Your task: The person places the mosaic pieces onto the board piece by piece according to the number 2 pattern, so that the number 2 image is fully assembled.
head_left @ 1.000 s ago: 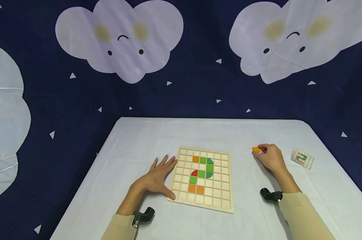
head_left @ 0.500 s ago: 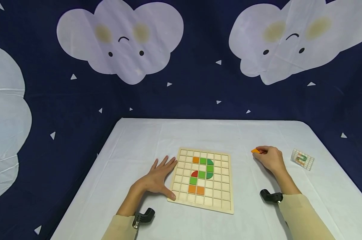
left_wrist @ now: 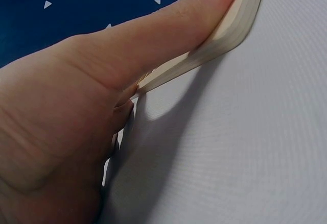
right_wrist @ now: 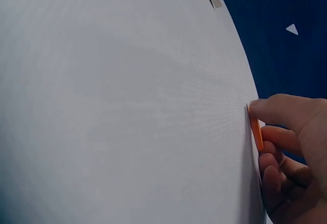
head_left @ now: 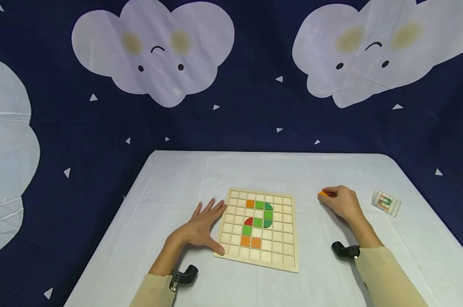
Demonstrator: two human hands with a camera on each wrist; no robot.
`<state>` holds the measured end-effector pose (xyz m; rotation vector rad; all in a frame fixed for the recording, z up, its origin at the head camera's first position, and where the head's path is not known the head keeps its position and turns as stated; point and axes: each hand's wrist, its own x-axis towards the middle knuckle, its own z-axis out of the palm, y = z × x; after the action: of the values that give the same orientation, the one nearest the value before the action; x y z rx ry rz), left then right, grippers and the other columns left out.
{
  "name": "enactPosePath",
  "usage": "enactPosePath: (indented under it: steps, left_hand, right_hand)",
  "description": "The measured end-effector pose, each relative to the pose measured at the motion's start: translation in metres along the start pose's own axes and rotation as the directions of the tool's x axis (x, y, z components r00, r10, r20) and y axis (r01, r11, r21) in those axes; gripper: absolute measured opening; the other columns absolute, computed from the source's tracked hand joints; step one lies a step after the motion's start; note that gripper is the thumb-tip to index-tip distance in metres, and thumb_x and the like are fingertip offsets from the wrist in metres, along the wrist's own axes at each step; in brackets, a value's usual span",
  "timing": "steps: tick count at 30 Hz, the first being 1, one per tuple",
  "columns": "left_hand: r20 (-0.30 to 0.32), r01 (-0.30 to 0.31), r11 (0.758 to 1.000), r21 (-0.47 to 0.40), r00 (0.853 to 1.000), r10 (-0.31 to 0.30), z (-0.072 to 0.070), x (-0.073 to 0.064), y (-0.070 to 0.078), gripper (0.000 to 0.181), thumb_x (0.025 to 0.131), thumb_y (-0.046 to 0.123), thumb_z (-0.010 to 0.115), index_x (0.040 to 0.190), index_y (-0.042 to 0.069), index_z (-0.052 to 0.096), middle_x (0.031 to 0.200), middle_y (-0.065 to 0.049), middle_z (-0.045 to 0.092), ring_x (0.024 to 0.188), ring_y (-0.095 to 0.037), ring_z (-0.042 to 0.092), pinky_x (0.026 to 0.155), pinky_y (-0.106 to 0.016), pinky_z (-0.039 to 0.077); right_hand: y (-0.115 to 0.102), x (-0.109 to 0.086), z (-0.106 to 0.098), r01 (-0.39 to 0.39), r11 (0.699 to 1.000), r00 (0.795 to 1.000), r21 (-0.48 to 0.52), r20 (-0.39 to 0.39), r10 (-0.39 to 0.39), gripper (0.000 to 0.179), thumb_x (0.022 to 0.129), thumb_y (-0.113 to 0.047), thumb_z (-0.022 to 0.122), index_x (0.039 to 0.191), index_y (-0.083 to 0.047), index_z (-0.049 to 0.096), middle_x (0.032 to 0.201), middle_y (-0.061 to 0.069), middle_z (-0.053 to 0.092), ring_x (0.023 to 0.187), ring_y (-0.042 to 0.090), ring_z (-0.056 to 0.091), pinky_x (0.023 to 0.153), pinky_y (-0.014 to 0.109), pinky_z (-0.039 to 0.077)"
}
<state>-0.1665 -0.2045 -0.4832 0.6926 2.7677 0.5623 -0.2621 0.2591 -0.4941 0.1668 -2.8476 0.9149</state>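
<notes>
A square wooden grid board (head_left: 276,236) lies on the table, with orange, green and red tiles in some of its cells. My left hand (head_left: 200,226) is spread along the board's left edge, its thumb on the near-left corner. In the left wrist view that straight thumb (left_wrist: 158,40) lies over the board's rim (left_wrist: 225,45). To the right of the board, my right hand (head_left: 343,202) pinches an orange tile (head_left: 323,194) between thumb and fingers. Seen from the right wrist, the orange tile (right_wrist: 256,128) stands tilted on edge, close to the tabletop.
A small pattern card (head_left: 386,203) showing a grid with coloured cells lies right of my right hand. White cloth covers the table (head_left: 200,170). Behind it hangs a dark blue backdrop (head_left: 254,123) with clouds. Each wrist carries a black camera (head_left: 345,250).
My right hand has shifted slightly left with the orange tile, which has turned so that less of its face shows. The left hand and the board have stayed in place.
</notes>
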Motion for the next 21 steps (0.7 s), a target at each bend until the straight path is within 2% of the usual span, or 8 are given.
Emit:
enactPosePath:
  steps: [9,16,21]
  left_hand:
    - [-0.001,-0.002,1.0,0.0,1.0,0.002,0.001,-0.001,-0.001,0.141,0.044,0.078,0.077,0.155,0.015,0.016,0.16,-0.001,0.009,0.145,-0.024,-0.004,0.113,-0.05,-0.007]
    - [0.005,0.006,1.0,0.01,1.0,-0.006,0.001,-0.001,0.0,0.141,0.045,0.078,0.076,0.155,0.016,0.015,0.16,-0.001,0.008,0.145,-0.024,-0.004,0.113,-0.05,-0.006]
    - [0.005,0.003,1.0,0.01,1.0,-0.003,0.0,-0.001,0.0,0.142,0.044,0.079,0.076,0.156,0.016,0.014,0.16,-0.001,0.007,0.145,-0.023,-0.005,0.113,-0.05,-0.006]
  right_hand:
    - [0.0,-0.002,0.002,0.018,1.0,1.0,0.025,0.015,-0.018,0.033,0.083,-0.027,0.075,0.107,-0.004,0.074,0.092,0.011,0.07,0.084,0.027,0.062,0.074,0.043,0.048]
    - [-0.003,-0.004,0.004,0.031,0.998,0.998,0.057,0.052,-0.034,0.035,0.081,-0.029,0.077,0.106,-0.006,0.074,0.096,0.01,0.07,0.088,0.027,0.063,0.078,0.044,0.049]
    - [-0.012,-0.007,0.004,0.072,0.994,0.994,0.077,0.079,-0.078,0.036,0.078,-0.03,0.08,0.105,-0.007,0.075,0.09,0.006,0.068,0.078,0.021,0.056,0.067,0.034,0.045]
